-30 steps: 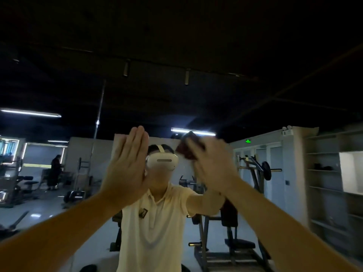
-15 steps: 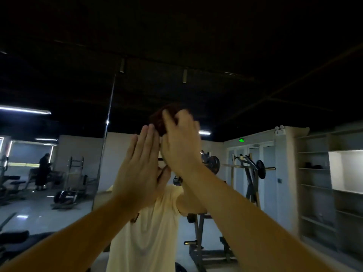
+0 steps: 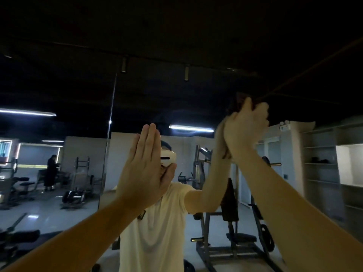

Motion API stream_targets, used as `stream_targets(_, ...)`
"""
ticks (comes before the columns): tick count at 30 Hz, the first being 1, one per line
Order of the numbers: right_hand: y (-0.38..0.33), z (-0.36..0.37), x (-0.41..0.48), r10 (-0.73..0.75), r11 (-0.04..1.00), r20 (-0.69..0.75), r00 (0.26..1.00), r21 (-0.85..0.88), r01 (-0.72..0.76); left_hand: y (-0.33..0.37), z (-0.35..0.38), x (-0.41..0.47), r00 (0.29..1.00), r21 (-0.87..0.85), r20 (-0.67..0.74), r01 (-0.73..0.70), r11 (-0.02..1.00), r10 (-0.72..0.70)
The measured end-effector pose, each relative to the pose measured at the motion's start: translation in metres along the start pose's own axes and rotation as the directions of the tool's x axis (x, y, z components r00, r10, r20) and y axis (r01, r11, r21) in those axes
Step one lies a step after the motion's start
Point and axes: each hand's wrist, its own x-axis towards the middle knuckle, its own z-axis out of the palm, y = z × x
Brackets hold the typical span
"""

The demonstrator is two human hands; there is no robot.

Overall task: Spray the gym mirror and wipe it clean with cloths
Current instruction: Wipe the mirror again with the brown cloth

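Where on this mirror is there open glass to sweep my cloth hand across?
Bare mirror glass lies between the flat left hand and the right hand gripping the dark cloth, and left of the vertical mirror seam. Crowded below both hands.

We hold both arms raised and stretched forward. Our left hand (image 3: pixel 145 169) stands upright, palm away from us, fingers straight and together, thumb out to the side. Our right hand (image 3: pixel 245 126) is higher and further right, fingers curled round a cloth (image 3: pixel 236 104).

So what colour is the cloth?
Dark reddish-brown, though blurred; the cloth shows best in the head view.
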Motion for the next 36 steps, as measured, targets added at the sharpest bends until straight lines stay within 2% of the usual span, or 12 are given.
stream_targets(5,-0.071,0.007,-0.065,-0.332,0.940,0.097,0.938,0.114,0.321,0.001,0.001,0.001,0.999,0.060,0.035,0.007,0.998,-0.010)
stream_targets(8,-0.055,0.002,-0.100,-0.677,0.736,0.181,0.713,0.186,0.651,0.001,-0.001,0.002,1.000,0.038,0.030,0.001,0.999,-0.002)
stream_targets(10,-0.020,-0.005,-0.097,-0.765,0.638,0.224,0.604,0.139,0.757,0.003,-0.003,0.001,0.999,0.048,0.038,0.014,0.999,-0.015)
stream_targets(14,0.072,-0.025,-0.038,-0.541,0.828,0.226,0.810,-0.026,0.560,0.004,-0.003,0.003,0.998,0.078,0.059,0.031,0.996,-0.036)
stream_targets(17,0.134,-0.037,-0.006,-0.129,0.978,0.046,0.991,-0.160,0.135,0.004,-0.003,0.003,0.998,0.074,0.049,0.031,0.997,-0.035)
stream_targets(19,0.136,-0.039,-0.007,0.077,0.995,0.030,0.997,-0.059,-0.075,0.005,-0.004,0.003,0.999,0.076,0.040,0.026,0.997,-0.029)
stream_targets(21,0.105,-0.032,-0.019,0.094,0.992,0.108,0.990,0.071,-0.102,0.004,-0.004,0.003,0.999,0.089,0.050,0.017,0.996,-0.021)
stream_targets(25,0.006,-0.012,-0.080,-0.184,0.975,0.114,0.976,0.146,0.166,0.004,-0.004,0.001,0.997,0.072,0.076,0.007,0.997,-0.013)
stream_targets(29,-0.037,-0.016,-0.151,-0.507,0.850,0.277,0.816,0.319,0.420,-0.005,-0.010,-0.003,0.995,-0.006,0.098,-0.016,1.000,0.016)
stream_targets(33,0.009,-0.032,-0.162,-0.793,0.606,0.358,0.493,0.380,0.699,-0.008,-0.021,-0.041,0.979,0.060,0.148,-0.152,0.986,0.142)
stream_targets(35,0.042,-0.044,-0.140,-0.792,0.600,0.420,0.443,0.402,0.691,0.003,-0.022,-0.066,0.982,0.041,0.146,-0.131,0.991,0.124)
stream_targets(36,0.057,-0.047,-0.121,-0.756,0.646,0.427,0.497,0.363,0.672,0.009,-0.020,-0.075,0.985,0.027,0.145,-0.094,0.995,0.089)
